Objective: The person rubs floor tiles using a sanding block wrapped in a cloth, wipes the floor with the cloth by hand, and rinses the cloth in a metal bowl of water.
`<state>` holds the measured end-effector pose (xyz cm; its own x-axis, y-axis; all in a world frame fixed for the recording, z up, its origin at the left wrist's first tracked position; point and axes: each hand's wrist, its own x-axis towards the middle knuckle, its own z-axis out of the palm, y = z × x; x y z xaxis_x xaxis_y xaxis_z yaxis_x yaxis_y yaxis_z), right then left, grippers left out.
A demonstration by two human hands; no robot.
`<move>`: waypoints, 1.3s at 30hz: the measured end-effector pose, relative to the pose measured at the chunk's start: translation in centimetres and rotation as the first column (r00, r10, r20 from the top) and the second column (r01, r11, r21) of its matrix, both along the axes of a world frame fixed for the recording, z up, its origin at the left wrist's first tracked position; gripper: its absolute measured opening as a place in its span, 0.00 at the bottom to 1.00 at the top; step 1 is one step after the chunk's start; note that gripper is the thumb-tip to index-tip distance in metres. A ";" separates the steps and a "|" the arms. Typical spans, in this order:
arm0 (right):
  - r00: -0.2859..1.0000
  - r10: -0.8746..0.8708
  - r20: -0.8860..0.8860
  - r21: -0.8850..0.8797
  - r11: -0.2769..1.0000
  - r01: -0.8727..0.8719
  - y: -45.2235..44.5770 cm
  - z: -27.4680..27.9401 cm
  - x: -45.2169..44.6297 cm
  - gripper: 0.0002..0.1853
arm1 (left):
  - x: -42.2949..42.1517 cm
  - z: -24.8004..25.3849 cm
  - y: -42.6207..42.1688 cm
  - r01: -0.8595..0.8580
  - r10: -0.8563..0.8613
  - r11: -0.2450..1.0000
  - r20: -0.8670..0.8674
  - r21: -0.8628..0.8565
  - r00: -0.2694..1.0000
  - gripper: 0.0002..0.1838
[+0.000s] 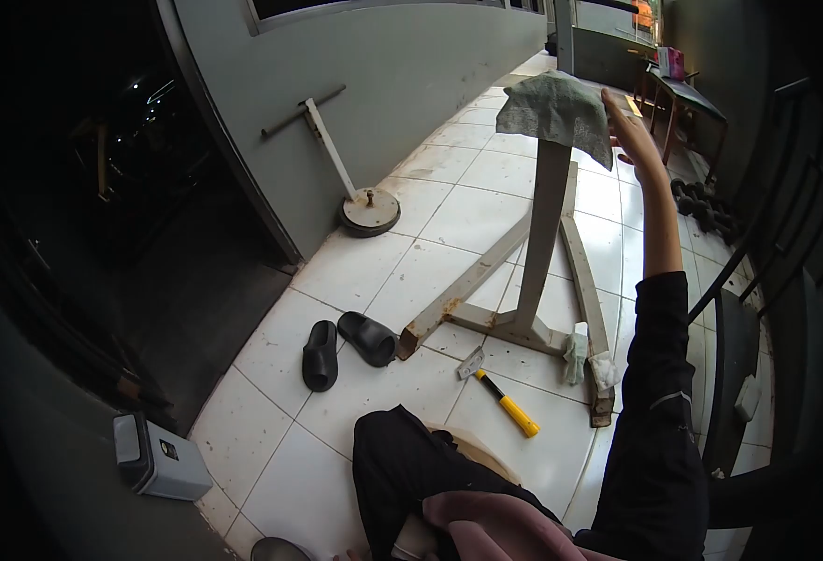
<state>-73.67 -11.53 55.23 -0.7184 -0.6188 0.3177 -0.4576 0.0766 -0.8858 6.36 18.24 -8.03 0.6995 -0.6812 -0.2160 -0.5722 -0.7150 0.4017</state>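
Slippers (319, 355) (368, 338): 2, one pair, on floor (449, 252)
Tools (500, 402): 1, yellow handle, on floor
Stands (547, 224): 1, on floor
Cloths (561, 107): 1, at top end of stand
Pale wads (575, 353) (604, 370): 2, at near end of stand's base
Posts (331, 150): 1, with 1 round base (371, 210), at floor's wall-side edge
Bins (164, 458): 1, at floor's near left corner
Dumbbells (706, 208): several, at floor's right edge, overlapping, exact count unclear
Pink boxes (671, 63): 1
Hands (634, 140): 1 clearly seen, right
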 end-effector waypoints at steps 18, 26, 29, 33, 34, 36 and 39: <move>0.551 0.309 -0.775 -0.093 0.807 -0.583 -4.6 14.1 16.4 0.27 | -9.2 11.2 -4.5 0.225 -0.321 0.840 -0.118 -0.493 0.940 0.24; 0.316 0.880 -0.353 -0.123 0.292 -0.949 -4.0 2.2 42.2 0.23 | -10.8 21.4 -4.0 0.113 -0.326 0.674 -0.157 -0.730 0.932 0.19; -0.060 0.997 0.051 -0.323 -0.040 -0.945 -1.3 -4.8 52.5 0.19 | -9.1 28.9 -4.0 -0.059 -0.339 0.641 -0.351 -0.766 0.873 0.24; -0.375 0.858 0.352 -0.393 -0.228 -0.891 4.1 -13.6 63.0 0.20 | -5.3 34.4 -4.2 -0.357 -0.629 0.508 -0.621 -0.784 0.467 0.26; -0.392 0.808 0.439 -0.431 -0.194 -0.881 7.0 -14.4 65.1 0.20 | -5.1 34.8 -4.0 -0.388 -0.597 0.496 -0.630 -0.776 0.496 0.26; -0.458 0.762 0.459 -0.334 -0.329 -0.883 8.2 -17.6 67.2 0.21 | -4.8 35.1 -3.6 -0.771 -0.607 0.339 -0.751 -0.539 0.258 0.26; -0.468 0.715 0.519 -0.317 -0.347 -0.883 9.6 -20.1 68.9 0.21 | -3.8 35.1 -1.3 -0.774 -0.452 0.347 -0.818 -0.530 0.357 0.23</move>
<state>-4.82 -1.91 35.15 0.8676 -0.4915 0.0750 0.1874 0.1836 -0.9650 2.55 16.90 27.08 0.6641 -0.7298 -0.1623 0.5594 0.3410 0.7555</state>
